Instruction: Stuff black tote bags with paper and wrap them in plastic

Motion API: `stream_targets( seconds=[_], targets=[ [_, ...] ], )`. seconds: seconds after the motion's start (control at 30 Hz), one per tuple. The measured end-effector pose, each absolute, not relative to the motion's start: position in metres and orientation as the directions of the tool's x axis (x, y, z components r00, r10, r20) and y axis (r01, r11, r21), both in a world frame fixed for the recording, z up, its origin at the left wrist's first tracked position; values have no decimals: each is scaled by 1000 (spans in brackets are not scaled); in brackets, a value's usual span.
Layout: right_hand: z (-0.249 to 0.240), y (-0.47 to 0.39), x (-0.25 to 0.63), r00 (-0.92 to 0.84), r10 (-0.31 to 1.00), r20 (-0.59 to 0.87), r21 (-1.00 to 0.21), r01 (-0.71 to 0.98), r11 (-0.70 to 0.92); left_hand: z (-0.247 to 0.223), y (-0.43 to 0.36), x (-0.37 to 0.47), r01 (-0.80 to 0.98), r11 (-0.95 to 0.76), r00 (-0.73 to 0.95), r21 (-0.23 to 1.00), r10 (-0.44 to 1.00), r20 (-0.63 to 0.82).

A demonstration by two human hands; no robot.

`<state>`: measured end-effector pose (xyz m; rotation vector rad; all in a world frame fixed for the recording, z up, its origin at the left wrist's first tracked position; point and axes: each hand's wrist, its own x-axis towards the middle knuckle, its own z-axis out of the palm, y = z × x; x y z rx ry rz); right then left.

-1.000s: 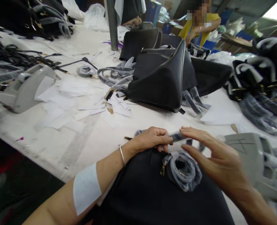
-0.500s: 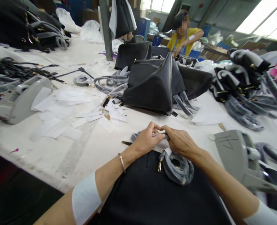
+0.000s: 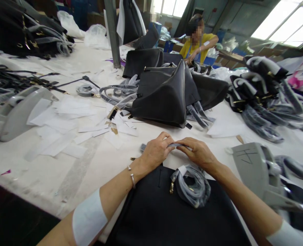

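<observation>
My left hand (image 3: pixel 158 149) and my right hand (image 3: pixel 199 150) pinch a plastic-wrapped strap (image 3: pixel 176 145) between them, just beyond the top edge of a black bag (image 3: pixel 151 212). One end of the strap sticks out left of my left hand. The bag lies flat in front of me. On its upper part rests a coiled, plastic-wrapped strap (image 3: pixel 205 189) with a white band and a gold clasp (image 3: pixel 171 188). A bit of gold hardware (image 3: pixel 133 158) shows beside my left wrist.
Black bags (image 3: pixel 161 99) stand ahead. White paper slips (image 3: pixel 71 111) lie left, near a grey tape dispenser (image 3: pixel 18 112); another dispenser (image 3: pixel 254 167) is at right. Bags and wrapped straps (image 3: pixel 259 92) pile up at right. A person in yellow (image 3: pixel 202 44) works across the table.
My hands have moved slightly apart, so more of the strap between them shows. The camera view has shifted a little.
</observation>
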<state>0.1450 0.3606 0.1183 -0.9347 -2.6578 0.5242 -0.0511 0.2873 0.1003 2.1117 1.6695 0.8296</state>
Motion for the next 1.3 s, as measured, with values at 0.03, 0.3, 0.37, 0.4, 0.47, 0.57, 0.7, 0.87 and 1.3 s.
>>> stream_targets(
  seconds=[0.03, 0.3, 0.37, 0.4, 0.47, 0.57, 0.7, 0.87, 1.3],
  targets=[
    [115, 364, 146, -732, 662, 163, -377, 574, 727, 103, 294, -51, 806, -265, 166, 529, 959, 228],
    [96, 399, 142, -613, 789, 42, -43, 788, 614, 98, 367, -36, 913, -358, 343, 197, 933, 111],
    [93, 401, 141, -593, 805, 29, -3, 805, 593, 93, 379, -31, 914, -361, 347, 187, 932, 105],
    [93, 401, 142, -584, 811, 31, 2, 812, 584, 92, 384, -30, 916, -358, 345, 183, 933, 100],
    [92, 400, 144, -574, 819, 26, 7, 819, 574, 90, 391, -28, 916, -357, 346, 181, 934, 89],
    [93, 397, 154, -575, 818, 3, -2, 818, 575, 92, 394, -28, 899, -392, 385, 197, 920, 72],
    [94, 391, 175, -596, 803, -18, -43, 803, 595, 95, 388, -21, 852, -484, 481, 201, 874, 66],
    [84, 384, 195, -581, 800, 147, -142, 789, 598, 94, 378, 1, 828, -534, 521, 170, 846, 118],
    [60, 396, 197, -706, 564, 429, -191, 539, 820, 69, 356, 1, 840, -504, 430, 201, 844, 320]
  ],
)
